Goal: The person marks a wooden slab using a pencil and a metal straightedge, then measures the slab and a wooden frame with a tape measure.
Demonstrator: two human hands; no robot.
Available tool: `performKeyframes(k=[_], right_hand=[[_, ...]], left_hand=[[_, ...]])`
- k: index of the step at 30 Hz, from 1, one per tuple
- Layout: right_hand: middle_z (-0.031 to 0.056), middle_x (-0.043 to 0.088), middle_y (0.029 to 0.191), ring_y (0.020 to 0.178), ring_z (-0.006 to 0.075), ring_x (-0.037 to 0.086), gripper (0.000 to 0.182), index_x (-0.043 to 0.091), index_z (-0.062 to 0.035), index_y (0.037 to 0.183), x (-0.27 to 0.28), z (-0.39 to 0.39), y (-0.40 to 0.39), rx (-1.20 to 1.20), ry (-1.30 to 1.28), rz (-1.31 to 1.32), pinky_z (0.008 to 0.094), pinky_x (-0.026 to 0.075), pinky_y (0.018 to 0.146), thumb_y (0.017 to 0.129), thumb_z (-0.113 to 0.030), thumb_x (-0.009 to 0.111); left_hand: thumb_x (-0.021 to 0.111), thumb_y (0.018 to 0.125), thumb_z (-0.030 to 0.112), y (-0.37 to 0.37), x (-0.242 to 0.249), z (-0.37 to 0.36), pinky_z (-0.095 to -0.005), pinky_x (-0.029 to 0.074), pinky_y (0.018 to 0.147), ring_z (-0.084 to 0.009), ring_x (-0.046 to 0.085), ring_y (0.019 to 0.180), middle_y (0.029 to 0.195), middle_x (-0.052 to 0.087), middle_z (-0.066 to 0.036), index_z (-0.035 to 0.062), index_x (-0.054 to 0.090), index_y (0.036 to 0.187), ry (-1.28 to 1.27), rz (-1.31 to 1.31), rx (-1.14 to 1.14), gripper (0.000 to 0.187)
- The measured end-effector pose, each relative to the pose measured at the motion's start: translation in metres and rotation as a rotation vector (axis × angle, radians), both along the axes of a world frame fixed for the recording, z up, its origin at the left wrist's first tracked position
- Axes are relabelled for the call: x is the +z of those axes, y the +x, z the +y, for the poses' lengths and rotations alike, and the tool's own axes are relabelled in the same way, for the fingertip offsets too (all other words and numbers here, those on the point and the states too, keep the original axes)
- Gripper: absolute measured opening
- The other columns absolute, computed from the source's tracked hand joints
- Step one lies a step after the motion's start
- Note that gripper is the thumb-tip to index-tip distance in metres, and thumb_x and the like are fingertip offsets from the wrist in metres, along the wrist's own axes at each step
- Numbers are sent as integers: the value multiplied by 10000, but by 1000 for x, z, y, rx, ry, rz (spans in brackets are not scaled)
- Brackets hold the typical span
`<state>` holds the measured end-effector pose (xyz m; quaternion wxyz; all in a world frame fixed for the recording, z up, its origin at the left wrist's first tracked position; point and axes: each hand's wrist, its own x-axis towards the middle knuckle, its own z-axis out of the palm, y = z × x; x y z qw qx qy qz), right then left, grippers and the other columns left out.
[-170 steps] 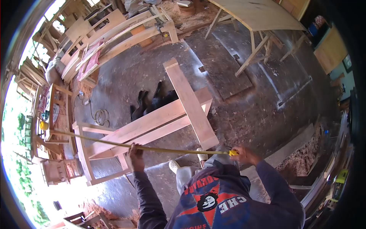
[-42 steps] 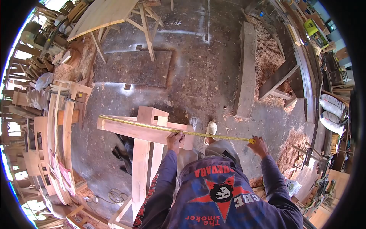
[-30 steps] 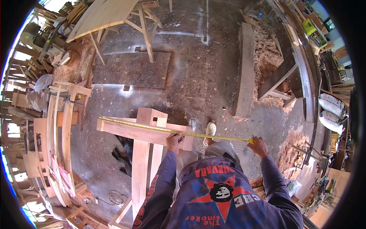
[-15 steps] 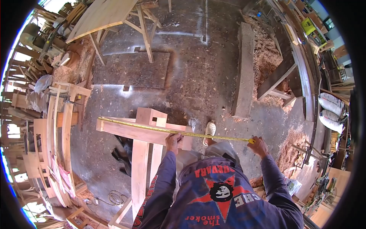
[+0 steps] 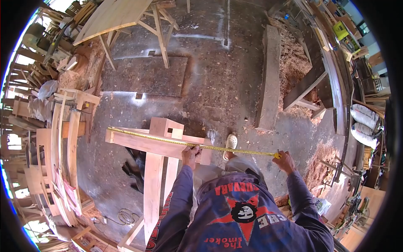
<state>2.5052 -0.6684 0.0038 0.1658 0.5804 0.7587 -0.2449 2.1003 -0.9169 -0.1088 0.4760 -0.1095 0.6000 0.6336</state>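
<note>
A yellow tape measure blade [image 5: 235,150] stretches from the left end of a pale wooden beam [image 5: 145,143] across to the right. My right hand [image 5: 285,161] holds the yellow tape case at the blade's right end. My left hand [image 5: 191,156] pinches the blade near the beam's right end, its fingers closed and resting at the beam's edge. A wooden block with a square hole [image 5: 166,128] sits at the beam's far side. Below the beam, pale wooden legs [image 5: 154,176] run toward the bottom of the view.
A wooden panel on trestles [image 5: 113,19] stands at upper left. To the right, a thick timber [image 5: 268,80] lies beside wood shavings. Curved wooden parts [image 5: 73,147] stand at the left. A coiled cable [image 5: 128,217] lies on the floor at lower left.
</note>
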Motion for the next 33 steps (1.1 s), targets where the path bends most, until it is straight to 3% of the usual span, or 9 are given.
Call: performKeyframes(k=[20,33], right_hand=[[204,637,1084,1030,381,635,487,691,-94,1138,7,-5,-1,-14,6,16,445,525,894,777,-420,721],[199,641,1088,1024,377,639,491,685,-101,1146,-5,0,8,5,17,21,447,530,882,774,-414,746]], left_hand=[[716,905,141,-3,-1,-1,-315,542,751,-200,711,851,959,728,-93,24,685,1021,25,-68,5,168],[717,928,253,-33,-2,-12,-328,539,769,-211,704,857,937,711,-89,49,637,1067,3,-100,159,260]])
